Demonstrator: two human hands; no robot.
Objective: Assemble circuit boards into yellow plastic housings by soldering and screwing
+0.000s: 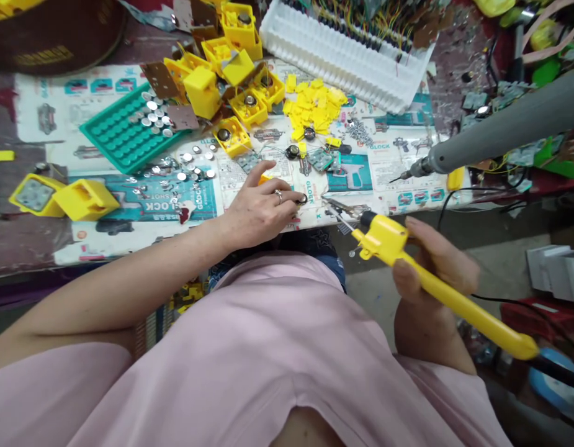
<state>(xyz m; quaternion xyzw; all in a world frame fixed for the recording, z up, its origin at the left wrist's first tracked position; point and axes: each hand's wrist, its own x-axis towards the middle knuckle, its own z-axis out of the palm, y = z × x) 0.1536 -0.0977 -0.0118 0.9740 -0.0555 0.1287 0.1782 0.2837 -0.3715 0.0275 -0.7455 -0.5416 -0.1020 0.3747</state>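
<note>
My left hand (263, 208) is at the table's front edge, its fingertips on a small round dark part (302, 199). A bit of yellow plastic shows under its fingers. To the right, my right hand (430, 261) is wrapped round a yellow soldering iron (454, 292), whose thin metal tip points left toward the round part without touching it. Tweezers (340, 205) lie near the tip. Just beyond my left hand are a small round speaker (292, 151) with thin wires and a green circuit board (320, 159).
Yellow housings (201, 92) and a green tray (133, 133) with button cells stand at the back left. Yellow pieces (317, 105) are heaped in the middle, before a white foam rack (347, 56). A grey electric screwdriver (505, 124) juts in from the right.
</note>
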